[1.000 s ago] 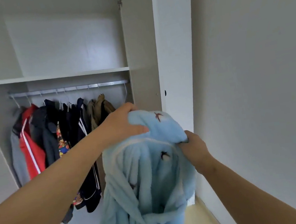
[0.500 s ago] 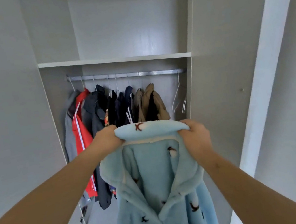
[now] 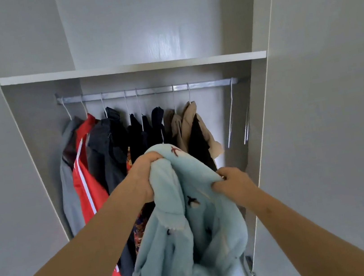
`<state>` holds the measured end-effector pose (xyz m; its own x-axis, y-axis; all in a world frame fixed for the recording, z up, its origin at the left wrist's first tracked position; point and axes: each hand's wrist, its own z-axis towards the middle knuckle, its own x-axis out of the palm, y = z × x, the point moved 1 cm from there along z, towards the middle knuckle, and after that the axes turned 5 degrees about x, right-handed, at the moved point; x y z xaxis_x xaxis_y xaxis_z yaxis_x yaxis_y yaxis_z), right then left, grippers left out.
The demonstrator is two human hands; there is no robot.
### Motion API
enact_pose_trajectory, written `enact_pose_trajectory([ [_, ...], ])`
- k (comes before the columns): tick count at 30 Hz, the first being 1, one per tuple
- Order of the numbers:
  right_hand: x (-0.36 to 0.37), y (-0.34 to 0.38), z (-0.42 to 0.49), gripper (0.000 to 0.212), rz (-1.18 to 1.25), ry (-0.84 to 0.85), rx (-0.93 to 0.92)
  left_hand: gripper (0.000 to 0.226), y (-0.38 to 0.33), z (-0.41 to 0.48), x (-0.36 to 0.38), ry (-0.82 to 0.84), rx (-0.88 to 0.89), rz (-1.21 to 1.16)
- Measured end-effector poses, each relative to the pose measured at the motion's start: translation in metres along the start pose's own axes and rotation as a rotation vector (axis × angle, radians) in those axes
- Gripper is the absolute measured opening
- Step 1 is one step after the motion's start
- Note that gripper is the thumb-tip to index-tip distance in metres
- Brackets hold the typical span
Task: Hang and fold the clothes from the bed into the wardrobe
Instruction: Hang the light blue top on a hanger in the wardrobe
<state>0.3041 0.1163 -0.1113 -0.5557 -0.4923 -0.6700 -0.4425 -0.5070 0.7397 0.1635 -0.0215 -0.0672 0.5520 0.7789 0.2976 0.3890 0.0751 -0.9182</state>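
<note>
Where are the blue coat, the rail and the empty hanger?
blue coat (image 3: 219, 234), head view, on its fleece front.
rail (image 3: 210, 84), head view, on its bare right stretch.
empty hanger (image 3: 229, 116), head view, on its wire arm.

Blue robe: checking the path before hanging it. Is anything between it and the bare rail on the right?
Nothing visible does. The left hand and right hand grip the robe below the rail, which is bare between the tan jacket and the empty hangers.

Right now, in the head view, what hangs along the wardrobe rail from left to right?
grey jacket → red jacket → black jacket → navy garments → beige coat → empty hangers
</note>
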Motion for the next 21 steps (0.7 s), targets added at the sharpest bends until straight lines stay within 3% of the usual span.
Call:
enact_pose_trajectory([
  [5,0.001,-0.005,0.055,0.019,0.091,0.085,0.046,0.022,-0.014,0.038,0.010,0.003,0.035,-0.071],
  [9,0.002,-0.011,0.119,0.015,0.179,-0.091,0.058,0.019,-0.034,0.084,0.009,-0.028,0.084,-0.089],
  [13,-0.010,-0.019,0.191,0.019,0.092,-0.273,0.087,0.019,-0.051,0.133,0.016,-0.003,0.144,-0.099],
  [19,-0.037,-0.039,0.288,0.042,-0.088,-0.358,0.160,0.022,-0.066,0.206,0.036,0.042,0.150,-0.142],
  [21,-0.043,-0.047,0.309,0.054,-0.022,-0.369,0.216,0.024,-0.067,0.225,0.041,0.036,0.143,-0.164],
])
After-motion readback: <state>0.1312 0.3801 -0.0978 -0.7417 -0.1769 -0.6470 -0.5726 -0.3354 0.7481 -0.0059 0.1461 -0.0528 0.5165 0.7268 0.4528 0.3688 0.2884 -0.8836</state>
